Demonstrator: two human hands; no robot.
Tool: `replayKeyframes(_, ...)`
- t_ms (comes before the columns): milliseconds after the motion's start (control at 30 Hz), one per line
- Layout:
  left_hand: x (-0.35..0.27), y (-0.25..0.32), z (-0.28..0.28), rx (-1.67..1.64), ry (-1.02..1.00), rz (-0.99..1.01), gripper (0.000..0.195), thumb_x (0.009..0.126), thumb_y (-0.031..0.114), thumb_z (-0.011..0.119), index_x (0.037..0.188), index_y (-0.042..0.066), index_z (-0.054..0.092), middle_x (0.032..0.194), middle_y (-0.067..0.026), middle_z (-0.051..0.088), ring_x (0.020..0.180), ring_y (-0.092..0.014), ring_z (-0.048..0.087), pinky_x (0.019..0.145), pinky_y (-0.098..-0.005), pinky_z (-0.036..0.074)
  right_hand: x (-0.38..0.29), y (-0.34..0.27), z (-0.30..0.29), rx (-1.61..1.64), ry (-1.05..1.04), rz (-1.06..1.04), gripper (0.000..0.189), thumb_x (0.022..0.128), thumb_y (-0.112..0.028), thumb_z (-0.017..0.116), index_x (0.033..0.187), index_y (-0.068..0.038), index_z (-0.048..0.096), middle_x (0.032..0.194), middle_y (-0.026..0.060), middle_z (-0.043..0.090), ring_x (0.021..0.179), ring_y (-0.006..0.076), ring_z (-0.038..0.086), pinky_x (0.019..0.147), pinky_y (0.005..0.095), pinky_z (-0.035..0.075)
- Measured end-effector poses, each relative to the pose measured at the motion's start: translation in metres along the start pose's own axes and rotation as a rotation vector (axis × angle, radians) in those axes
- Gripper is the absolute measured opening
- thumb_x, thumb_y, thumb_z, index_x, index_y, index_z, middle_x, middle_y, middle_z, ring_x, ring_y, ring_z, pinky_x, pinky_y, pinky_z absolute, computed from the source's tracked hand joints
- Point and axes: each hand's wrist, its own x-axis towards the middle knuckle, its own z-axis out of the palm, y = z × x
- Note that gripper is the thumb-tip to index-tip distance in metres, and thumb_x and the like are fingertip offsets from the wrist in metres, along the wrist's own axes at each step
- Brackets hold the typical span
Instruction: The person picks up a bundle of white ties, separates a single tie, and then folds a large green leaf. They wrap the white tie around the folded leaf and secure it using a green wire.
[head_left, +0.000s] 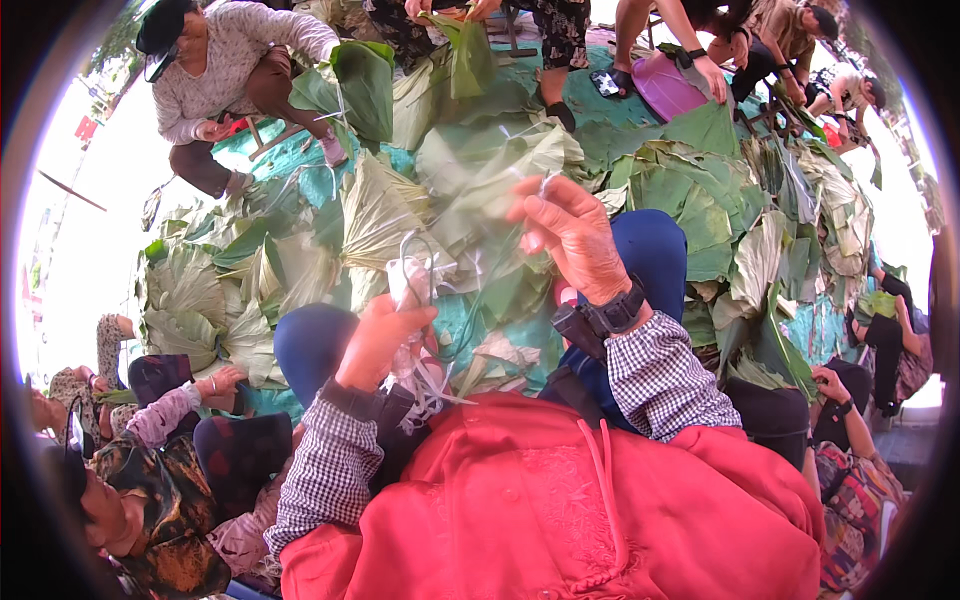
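Observation:
My left hand (382, 337) is closed around a bundle of thin white plastic strips (409, 281), whose loose ends hang below the fist. A dark green cord (472, 319) loops from that hand. Higher and to the right, my right hand (574, 232) has its fingers bent, with a small white strand (550, 182) at the fingertips. Just beyond them is a motion-blurred pale green leaf bundle (487, 169); whether the fingers touch it is unclear. Between my knees and ahead lie large dried leaves (382, 214), some tied with white strips.
A leaf heap (187, 307) lies left, and a tall stack of leaves (690, 202) stands right on teal sheeting (517, 330). Several people sit around, one person (232, 82) at the upper left holding a leaf. A purple basin (667, 86) stands at the back.

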Motion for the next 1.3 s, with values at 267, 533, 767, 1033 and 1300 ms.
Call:
replayKeyframes(267,0.002,-0.028,-0.038,-0.344,0.110,0.030,0.011,0.089,0.011,0.066,0.093,0.006,0.057,0.070,-0.0057,0.060,0.047,-0.015,0.052,0.045,-0.0307,0.046,0.000,0.002,-0.014,-0.112,0.116,-0.206,0.016,0.095,-0.010,0.059,0.105,0.001,0.065,0.093,0.0114,0.069,0.067,0.0110,0.060,0.066,0.0246,0.049)
replayKeyframes(533,-0.013,-0.024,-0.036,-0.309,0.207,0.125,0.010,0.090,0.012,0.066,0.088,0.005,0.058,0.070,-0.0056,0.060,0.048,-0.015,0.053,0.047,-0.0299,0.046,0.001,0.001,-0.010,0.019,0.032,-0.070,0.029,0.102,-0.020,0.047,0.114,0.003,0.061,0.099,0.0141,0.068,0.072,0.0166,0.064,0.072,0.0287,0.052)
replayKeyframes(767,-0.018,-0.025,-0.033,-0.211,0.190,0.190,0.011,0.090,0.012,0.066,0.088,0.004,0.059,0.071,-0.0055,0.060,0.048,-0.014,0.053,0.048,-0.0277,0.046,0.003,0.004,-0.015,0.128,-0.031,-0.049,0.033,0.103,-0.023,0.046,0.116,0.005,0.059,0.100,0.0162,0.068,0.072,0.0191,0.065,0.073,0.0305,0.053)
replayKeyframes(1033,-0.015,-0.016,-0.022,-0.278,0.174,0.175,0.012,0.090,0.012,0.067,0.087,0.002,0.061,0.070,-0.0068,0.063,0.049,-0.014,0.056,0.047,-0.0272,0.048,-0.008,0.013,0.009,-0.161,-0.138,0.149,0.033,0.095,-0.017,0.059,0.124,0.000,0.059,0.105,0.0123,0.070,0.080,0.0149,0.066,0.075,0.0268,0.053)
replayKeyframes(1300,-0.018,-0.004,0.001,-0.344,0.067,0.190,0.011,0.088,0.009,0.068,0.096,0.002,0.063,0.077,-0.0068,0.066,0.058,-0.014,0.061,0.053,-0.0259,0.048,-0.015,0.047,0.029,-0.360,-0.358,0.276,0.027,0.097,-0.025,0.059,0.110,-0.001,0.066,0.094,0.0061,0.070,0.085,0.0128,0.063,0.079,0.0276,0.049)
